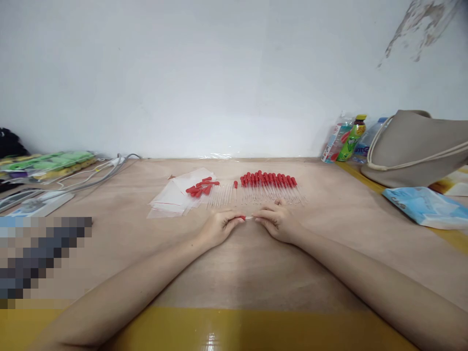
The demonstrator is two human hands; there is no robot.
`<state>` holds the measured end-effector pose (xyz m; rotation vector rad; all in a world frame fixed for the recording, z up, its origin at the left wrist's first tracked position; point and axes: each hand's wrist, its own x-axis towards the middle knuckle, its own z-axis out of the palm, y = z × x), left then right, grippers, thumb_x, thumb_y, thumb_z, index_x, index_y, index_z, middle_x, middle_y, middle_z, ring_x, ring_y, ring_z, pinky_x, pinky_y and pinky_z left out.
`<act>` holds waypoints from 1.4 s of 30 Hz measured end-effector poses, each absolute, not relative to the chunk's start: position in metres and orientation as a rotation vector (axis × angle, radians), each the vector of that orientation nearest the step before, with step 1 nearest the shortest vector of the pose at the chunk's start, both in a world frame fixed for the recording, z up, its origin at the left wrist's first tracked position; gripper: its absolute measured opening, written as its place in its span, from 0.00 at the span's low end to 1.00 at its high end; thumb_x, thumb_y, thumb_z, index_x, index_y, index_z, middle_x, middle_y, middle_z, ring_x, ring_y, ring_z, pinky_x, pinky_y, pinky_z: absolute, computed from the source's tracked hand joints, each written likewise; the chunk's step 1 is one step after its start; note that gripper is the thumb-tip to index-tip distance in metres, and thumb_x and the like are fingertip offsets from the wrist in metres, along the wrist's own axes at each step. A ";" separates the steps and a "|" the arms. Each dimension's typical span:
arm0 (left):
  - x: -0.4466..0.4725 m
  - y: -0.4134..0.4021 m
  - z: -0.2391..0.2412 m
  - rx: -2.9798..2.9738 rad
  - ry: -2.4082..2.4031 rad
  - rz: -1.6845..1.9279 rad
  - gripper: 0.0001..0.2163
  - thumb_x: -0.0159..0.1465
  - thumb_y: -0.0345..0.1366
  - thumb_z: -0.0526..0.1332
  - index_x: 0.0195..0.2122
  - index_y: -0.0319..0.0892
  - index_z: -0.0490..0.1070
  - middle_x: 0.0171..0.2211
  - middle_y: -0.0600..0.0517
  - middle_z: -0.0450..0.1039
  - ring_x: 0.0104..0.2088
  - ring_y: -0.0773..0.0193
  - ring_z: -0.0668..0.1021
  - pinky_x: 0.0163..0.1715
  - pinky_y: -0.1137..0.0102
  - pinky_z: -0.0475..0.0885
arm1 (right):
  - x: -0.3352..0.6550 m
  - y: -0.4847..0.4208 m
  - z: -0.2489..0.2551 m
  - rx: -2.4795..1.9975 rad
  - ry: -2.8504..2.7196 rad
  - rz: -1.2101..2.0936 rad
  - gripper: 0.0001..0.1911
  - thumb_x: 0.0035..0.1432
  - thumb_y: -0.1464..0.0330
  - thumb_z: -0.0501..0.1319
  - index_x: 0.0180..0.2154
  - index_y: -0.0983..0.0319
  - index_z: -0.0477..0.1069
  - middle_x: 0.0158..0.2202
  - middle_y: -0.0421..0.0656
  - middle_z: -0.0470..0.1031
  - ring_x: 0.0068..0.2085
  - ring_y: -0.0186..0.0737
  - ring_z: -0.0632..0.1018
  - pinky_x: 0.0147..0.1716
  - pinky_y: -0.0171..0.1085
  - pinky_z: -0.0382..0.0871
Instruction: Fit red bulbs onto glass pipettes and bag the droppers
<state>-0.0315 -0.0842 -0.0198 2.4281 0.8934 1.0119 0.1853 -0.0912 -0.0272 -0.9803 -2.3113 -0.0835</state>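
Note:
Between thumb and fingers, my left hand (pixel 220 228) pinches a red rubber dropper bulb (pixel 243 218). My right hand (pixel 278 222) is closed on a thin clear dropper tube (pixel 249 218), whose end meets the bulb's mouth; how deep it sits inside I cannot tell. Just beyond my hands lies a row of droppers with red bulbs (pixel 268 179), their clear tubes pointing towards me. To its left are a single red-bulbed dropper (pixel 236 185), several bare clear tubes (pixel 220 195) and a small heap of loose red bulbs (pixel 200 188) on clear plastic bags (pixel 170 199).
Bottles (pixel 353 139) and a grey bag (pixel 413 141) stand by the wall at right, with a blue-and-white packet (pixel 426 207) nearer. Cables (pixel 98 179), a power strip (pixel 54 202) and green-and-yellow packaged items (pixel 54 163) occupy the left. Yellow tape (pixel 234 329) runs along the table's front.

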 end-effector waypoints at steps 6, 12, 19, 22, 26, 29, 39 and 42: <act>-0.031 -0.085 -0.021 2.484 0.941 0.918 0.10 0.62 0.38 0.54 0.38 0.42 0.73 0.33 0.51 0.76 0.33 0.65 0.76 0.33 0.72 0.71 | 0.184 -0.095 -0.028 -0.966 -2.313 -0.344 0.11 0.59 0.70 0.51 0.35 0.59 0.72 0.31 0.42 0.72 0.31 0.34 0.69 0.35 0.39 0.50; -0.032 -0.081 -0.020 2.628 0.859 0.997 0.10 0.63 0.38 0.53 0.38 0.42 0.72 0.33 0.50 0.75 0.34 0.66 0.76 0.35 0.71 0.70 | 0.181 -0.092 -0.029 -0.866 -2.366 -0.390 0.12 0.60 0.71 0.48 0.33 0.63 0.70 0.28 0.44 0.70 0.31 0.36 0.67 0.33 0.37 0.54; -0.034 -0.075 -0.025 2.748 0.815 1.007 0.10 0.63 0.37 0.53 0.39 0.42 0.72 0.34 0.50 0.76 0.35 0.64 0.77 0.36 0.70 0.71 | 0.178 -0.093 -0.030 -0.863 -2.357 -0.326 0.12 0.61 0.70 0.48 0.33 0.62 0.70 0.28 0.43 0.71 0.33 0.37 0.69 0.38 0.38 0.57; -0.034 -0.074 -0.026 2.808 0.753 0.994 0.09 0.63 0.36 0.54 0.39 0.41 0.72 0.34 0.50 0.76 0.35 0.66 0.77 0.41 0.69 0.70 | 0.175 -0.095 -0.028 -0.886 -2.334 -0.325 0.12 0.61 0.70 0.49 0.32 0.62 0.70 0.27 0.42 0.72 0.34 0.37 0.69 0.44 0.39 0.55; -0.033 -0.072 -0.026 2.868 0.678 1.026 0.08 0.62 0.34 0.54 0.39 0.41 0.71 0.35 0.51 0.76 0.35 0.68 0.77 0.50 0.65 0.65 | 0.170 -0.096 -0.027 -0.901 -2.318 -0.296 0.12 0.61 0.70 0.49 0.31 0.62 0.70 0.27 0.42 0.72 0.35 0.36 0.70 0.48 0.41 0.51; -0.033 -0.071 -0.027 2.890 0.664 1.034 0.08 0.62 0.34 0.54 0.39 0.41 0.70 0.35 0.51 0.76 0.35 0.68 0.77 0.51 0.65 0.65 | 0.167 -0.096 -0.027 -0.902 -2.333 -0.244 0.14 0.61 0.69 0.47 0.31 0.62 0.70 0.27 0.42 0.72 0.35 0.36 0.70 0.46 0.40 0.53; -0.040 -0.062 -0.025 2.952 0.860 1.027 0.10 0.61 0.38 0.57 0.40 0.43 0.72 0.42 0.50 0.75 0.50 0.60 0.71 0.53 0.58 0.60 | 0.165 -0.092 -0.029 -0.942 -2.314 -0.120 0.11 0.60 0.68 0.51 0.34 0.63 0.71 0.32 0.44 0.73 0.36 0.37 0.70 0.39 0.37 0.57; -0.045 -0.062 -0.023 2.939 0.985 0.943 0.13 0.60 0.41 0.57 0.43 0.44 0.72 0.50 0.48 0.69 0.55 0.56 0.65 0.54 0.55 0.59 | 0.168 -0.094 -0.028 -0.938 -2.318 -0.235 0.10 0.59 0.68 0.53 0.36 0.61 0.72 0.32 0.43 0.73 0.37 0.38 0.69 0.38 0.38 0.55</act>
